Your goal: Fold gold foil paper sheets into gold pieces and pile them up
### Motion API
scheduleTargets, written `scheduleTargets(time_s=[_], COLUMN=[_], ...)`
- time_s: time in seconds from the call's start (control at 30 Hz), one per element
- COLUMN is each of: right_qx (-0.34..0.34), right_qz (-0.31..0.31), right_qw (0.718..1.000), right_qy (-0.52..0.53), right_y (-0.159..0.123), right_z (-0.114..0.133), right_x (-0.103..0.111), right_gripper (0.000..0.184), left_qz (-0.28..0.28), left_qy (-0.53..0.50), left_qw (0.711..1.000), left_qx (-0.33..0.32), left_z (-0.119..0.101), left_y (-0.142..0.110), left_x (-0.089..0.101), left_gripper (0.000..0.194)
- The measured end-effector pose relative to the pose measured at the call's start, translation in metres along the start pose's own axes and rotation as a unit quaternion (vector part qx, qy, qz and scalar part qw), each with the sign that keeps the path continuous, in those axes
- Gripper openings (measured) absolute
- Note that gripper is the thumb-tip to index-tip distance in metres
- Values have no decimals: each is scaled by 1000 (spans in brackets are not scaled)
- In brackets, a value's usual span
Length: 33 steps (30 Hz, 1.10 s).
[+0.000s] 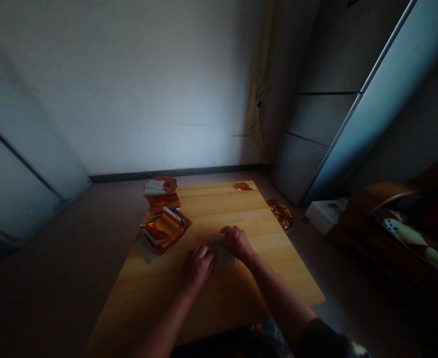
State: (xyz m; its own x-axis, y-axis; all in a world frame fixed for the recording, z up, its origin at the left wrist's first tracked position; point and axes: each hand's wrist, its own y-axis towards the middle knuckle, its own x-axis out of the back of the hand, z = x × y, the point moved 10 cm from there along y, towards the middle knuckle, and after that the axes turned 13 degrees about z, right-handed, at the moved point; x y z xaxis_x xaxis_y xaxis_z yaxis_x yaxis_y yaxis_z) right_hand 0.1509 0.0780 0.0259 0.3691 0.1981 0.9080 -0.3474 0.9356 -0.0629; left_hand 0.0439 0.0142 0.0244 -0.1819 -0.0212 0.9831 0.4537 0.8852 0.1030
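A pale sheet of paper (225, 259) lies on the wooden table in front of me, between my two hands. My left hand (198, 263) rests at the sheet's left side with its fingers curled onto the paper's edge. At the upper right of the sheet my right hand (236, 240) is closed, thumb and fingers pinched on the paper. Part of the sheet is hidden under the hands. To the left of them sits a loose stack of shiny copper-coloured foil paper (165, 228), with white undersides showing.
More foil sheets (162, 185) lie at the table's far left corner. A small folded foil piece (243, 186) is near the far right corner of the table (278, 258). Beside the table's right edge is a heap of foil pieces (281, 214). A white box (322, 217) stands on the floor.
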Motion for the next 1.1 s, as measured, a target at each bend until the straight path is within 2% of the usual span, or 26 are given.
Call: scheduleTargets(time_s=[0.1, 0.23, 0.43, 0.67, 1.1], right_qx=[55, 104, 101, 98, 97], right_qz=[-8, 3, 9, 5, -2], right_qw=[996, 983, 979, 979, 981], right_qy=[-72, -153, -178, -177, -167], right_y=[-8, -20, -27, -28, -34], right_z=[12, 25, 30, 31, 29], right_x=[-8, -22, -24, -26, -24], right_gripper=[15, 18, 20, 18, 25], left_qz=[9, 18, 5, -2, -17], left_qy=[-5, -5, 5, 21, 39], left_qw=[1000, 1000, 1000, 1000, 998], left_qx=[8, 15, 18, 7, 46], left_z=[1, 1, 1, -1, 1], left_y=[0, 0, -2, -3, -6], left_x=[-1, -1, -3, -5, 8], left_gripper=[22, 20, 18, 41, 19])
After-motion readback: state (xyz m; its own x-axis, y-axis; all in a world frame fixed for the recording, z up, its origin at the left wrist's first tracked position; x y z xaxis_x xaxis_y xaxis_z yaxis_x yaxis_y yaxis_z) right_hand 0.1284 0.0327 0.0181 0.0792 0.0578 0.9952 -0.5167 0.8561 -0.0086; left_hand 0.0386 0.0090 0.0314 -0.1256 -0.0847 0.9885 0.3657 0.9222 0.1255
